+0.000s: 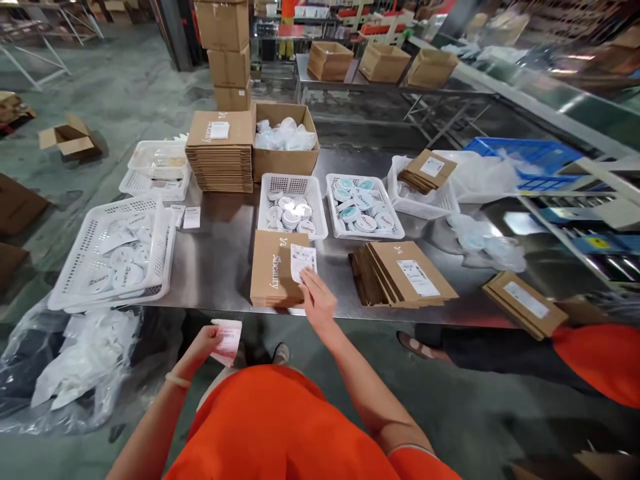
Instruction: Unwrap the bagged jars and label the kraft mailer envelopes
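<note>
In front of me, a stack of flat brown cardboard mailers [270,267] lies at the table's near edge. A white printed label [302,259] sits on the right part of the top one. My right hand [318,297] touches that label with its fingertips, the fingers stretched out and nothing gripped. Off the table's edge, my left hand [204,347] pinches a small stack of white printed labels [228,340]. To the right is a fanned stack of mailers [400,273], its top one labelled.
White baskets of round discs stand left [165,267], centre [320,200] and right [400,223]. Behind are a tall mailer stack [220,160] and a carton [285,162] of plastic-wrapped items. A rubbish bag [85,373] lies lower left. Another person in orange [600,360] is at right.
</note>
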The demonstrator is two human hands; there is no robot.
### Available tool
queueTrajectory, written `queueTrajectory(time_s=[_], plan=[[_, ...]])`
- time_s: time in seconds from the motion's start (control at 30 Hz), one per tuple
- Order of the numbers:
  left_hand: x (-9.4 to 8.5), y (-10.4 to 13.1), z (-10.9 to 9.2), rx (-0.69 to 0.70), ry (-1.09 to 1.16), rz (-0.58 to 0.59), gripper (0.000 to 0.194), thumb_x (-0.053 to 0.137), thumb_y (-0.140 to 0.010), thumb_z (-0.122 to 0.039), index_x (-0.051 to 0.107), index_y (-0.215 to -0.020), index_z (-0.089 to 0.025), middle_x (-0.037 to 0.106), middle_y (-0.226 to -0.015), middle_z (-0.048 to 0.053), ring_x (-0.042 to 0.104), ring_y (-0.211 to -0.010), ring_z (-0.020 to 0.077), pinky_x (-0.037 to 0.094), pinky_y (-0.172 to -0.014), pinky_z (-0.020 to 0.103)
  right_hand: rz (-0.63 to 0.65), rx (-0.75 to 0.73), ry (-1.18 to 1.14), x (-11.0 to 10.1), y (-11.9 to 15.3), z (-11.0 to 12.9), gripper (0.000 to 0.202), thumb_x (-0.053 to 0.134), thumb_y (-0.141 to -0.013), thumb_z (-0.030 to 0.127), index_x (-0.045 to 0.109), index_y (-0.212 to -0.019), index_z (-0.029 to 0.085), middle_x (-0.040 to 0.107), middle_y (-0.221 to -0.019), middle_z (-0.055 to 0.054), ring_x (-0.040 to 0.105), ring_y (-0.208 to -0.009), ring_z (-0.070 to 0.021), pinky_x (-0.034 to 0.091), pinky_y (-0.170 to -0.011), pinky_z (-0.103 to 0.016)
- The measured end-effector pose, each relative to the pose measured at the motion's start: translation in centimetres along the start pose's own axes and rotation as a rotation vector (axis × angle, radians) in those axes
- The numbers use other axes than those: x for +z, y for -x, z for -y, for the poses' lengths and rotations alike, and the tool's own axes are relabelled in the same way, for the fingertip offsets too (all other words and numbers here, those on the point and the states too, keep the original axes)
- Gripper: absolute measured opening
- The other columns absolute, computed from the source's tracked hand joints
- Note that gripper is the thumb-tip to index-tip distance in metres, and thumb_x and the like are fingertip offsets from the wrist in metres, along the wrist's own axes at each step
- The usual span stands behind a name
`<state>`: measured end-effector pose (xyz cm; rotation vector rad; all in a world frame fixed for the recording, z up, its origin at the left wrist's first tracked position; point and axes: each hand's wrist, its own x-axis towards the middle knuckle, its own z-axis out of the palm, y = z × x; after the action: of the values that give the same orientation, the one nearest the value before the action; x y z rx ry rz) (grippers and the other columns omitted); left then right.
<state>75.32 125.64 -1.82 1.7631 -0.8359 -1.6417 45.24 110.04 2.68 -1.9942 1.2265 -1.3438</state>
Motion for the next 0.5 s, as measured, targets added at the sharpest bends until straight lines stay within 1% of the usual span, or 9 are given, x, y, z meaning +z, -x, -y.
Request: queueTrajectory(time_s=[0.07, 0.13, 0.23, 0.3, 0.4, 0.43, 0.5], plan=[[1.2, -0.5, 0.1, 0.037, -0.036, -0.022, 0.035, 0.078, -0.058, -0.04, 0.05, -0.054, -0.019, 0.043, -0.053, -0.003, 0.041, -0.058, 0.0132, 0.031, -0.059, 0.026, 0.037, -0.052, 0.023, 2.0, 1.2, -1.0, 0.035, 0.056, -0.106, 0.039, 0.081, -0.124, 0.022, 0.079, -0.125, -0.014, 0.071, -0.131, -0.0309, 0.057, -0.118, -0.053], [2.1, -0.9, 0.2, 0.088, -0.094, -0.025, 0.03, 0.074, -0.058, -0.036, 0.05, -0.053, -0.02, 0.047, -0.055, -0.001, 0.041, -0.059, 0.0142, 0.031, -0.06, 0.028, 0.06, -0.094, 0.038, 3.4, 1.9, -1.8, 0.035, 0.055, -0.107, 0.035, 0.079, -0.129, 0.022, 0.079, -0.128, -0.013, 0.069, -0.133, -0.0294, 0.057, -0.119, -0.052], [3.0, -1.3, 0.3, 0.136, -0.199, -0.01, 0.025, 0.072, -0.061, -0.032, 0.052, -0.054, -0.02, 0.052, -0.057, 0.002, 0.046, -0.061, 0.0175, 0.034, -0.062, 0.03, 0.104, -0.167, 0.03, 4.4, 2.1, -2.8, 0.035, 0.054, -0.107, 0.03, 0.077, -0.133, 0.022, 0.078, -0.131, -0.014, 0.068, -0.135, -0.0285, 0.056, -0.12, -0.05], [3.2, -1.5, 0.1, 0.156, -0.245, 0.007, 0.019, 0.07, -0.065, -0.03, 0.056, -0.058, -0.02, 0.06, -0.063, 0.004, 0.053, -0.066, 0.0207, 0.039, -0.066, 0.032, 0.138, -0.202, 0.033, 4.7, 2.1, -3.4, 0.035, 0.054, -0.108, 0.027, 0.077, -0.133, 0.021, 0.077, -0.131, -0.015, 0.067, -0.137, -0.0284, 0.055, -0.121, -0.049], [3.5, -1.5, -0.6, 0.185, -0.318, 0.016, 0.004, 0.065, -0.072, -0.022, 0.062, -0.072, -0.019, 0.07, -0.077, 0.007, 0.062, -0.076, 0.0234, 0.046, -0.076, 0.034, 0.222, -0.181, 0.069, 5.2, 1.9, -4.3, 0.034, 0.054, -0.107, 0.025, 0.076, -0.132, 0.02, 0.077, -0.132, -0.015, 0.065, -0.139, -0.0287, 0.054, -0.121, -0.05], [3.5, -1.4, -0.9, 0.195, -0.347, 0.022, 0.006, 0.062, -0.074, -0.018, 0.063, -0.079, -0.018, 0.071, -0.08, 0.007, 0.064, -0.078, 0.0233, 0.047, -0.077, 0.033, 0.269, -0.153, 0.087, 5.4, 1.8, -4.5, 0.033, 0.055, -0.107, 0.024, 0.076, -0.132, 0.02, 0.076, -0.132, -0.015, 0.064, -0.14, -0.029, 0.053, -0.122, -0.051], [3.7, -1.2, -1.9, 0.217, -0.406, 0.041, 0.023, 0.057, -0.077, -0.013, 0.063, -0.099, -0.017, 0.071, -0.082, 0.005, 0.066, -0.078, 0.0217, 0.048, -0.077, 0.031, 0.393, -0.081, 0.143, 5.8, 1.6, -4.5, 0.033, 0.057, -0.105, 0.022, 0.075, -0.132, 0.021, 0.075, -0.134, -0.015, 0.061, -0.143, -0.0291, 0.049, -0.125, -0.052]])
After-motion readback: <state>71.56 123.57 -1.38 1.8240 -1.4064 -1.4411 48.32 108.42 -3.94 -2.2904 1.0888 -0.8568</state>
